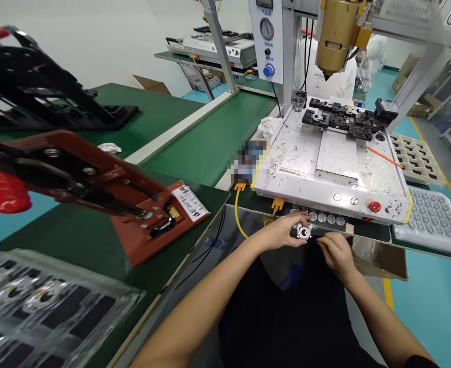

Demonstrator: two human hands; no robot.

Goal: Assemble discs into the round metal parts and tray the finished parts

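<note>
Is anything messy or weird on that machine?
Yes. The machine's white plate is speckled all over with dark spots, and an orange stick lies loose at a slant by its right edge.

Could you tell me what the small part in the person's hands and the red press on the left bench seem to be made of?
Small part: apparently shiny metal around a dark centre, judging by bright glints; the left hand holds it, the right hand touches it. Red press: looks like painted metal, glossy, with visible bolts.
</note>
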